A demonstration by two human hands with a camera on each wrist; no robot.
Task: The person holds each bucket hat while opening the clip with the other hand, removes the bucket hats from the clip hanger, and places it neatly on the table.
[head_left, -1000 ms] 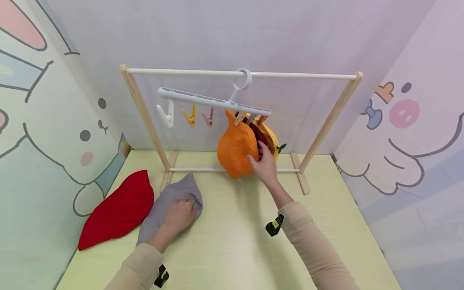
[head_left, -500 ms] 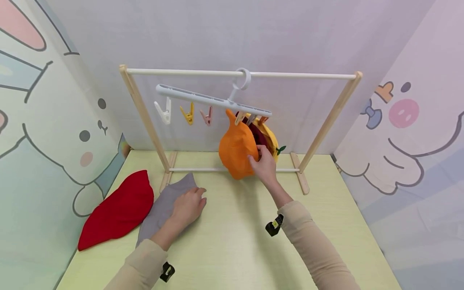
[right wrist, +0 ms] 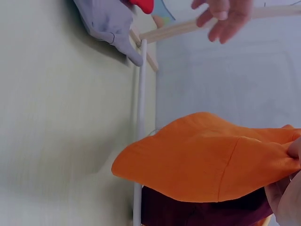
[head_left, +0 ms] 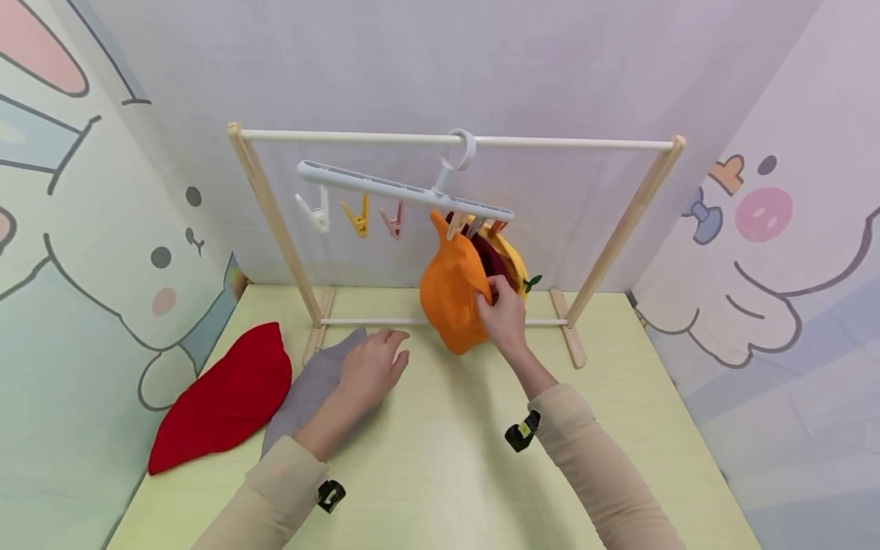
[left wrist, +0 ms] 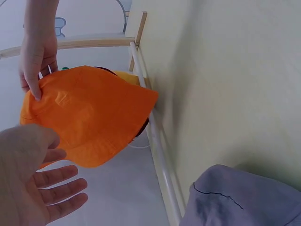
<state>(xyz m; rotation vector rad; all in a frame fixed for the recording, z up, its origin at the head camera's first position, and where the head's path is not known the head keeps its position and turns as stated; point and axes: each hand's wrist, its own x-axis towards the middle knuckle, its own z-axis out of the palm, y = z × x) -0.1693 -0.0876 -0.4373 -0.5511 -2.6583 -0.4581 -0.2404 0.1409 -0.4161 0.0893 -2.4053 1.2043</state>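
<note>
Right hand [head_left: 505, 313] pinches right edge of orange cloth bucket-shaped hat [head_left: 454, 290], thumb on outer face. Orange hat hangs from beige plastic clip [head_left: 455, 226] on pale grey plastic hanger [head_left: 385, 186], hooked over white horizontal rod [head_left: 344, 137]. Dark maroon cloth hat [head_left: 490, 256] and yellow cloth hat [head_left: 512, 256] hang just behind. Left hand [head_left: 371, 367] empty, fingers loosely spread, raised between orange hat and soft grey cloth hat [head_left: 302, 405]. Grey hat lies on pale yellow-green table [head_left: 426, 473], beside bright red cloth hat [head_left: 227, 397].
</note>
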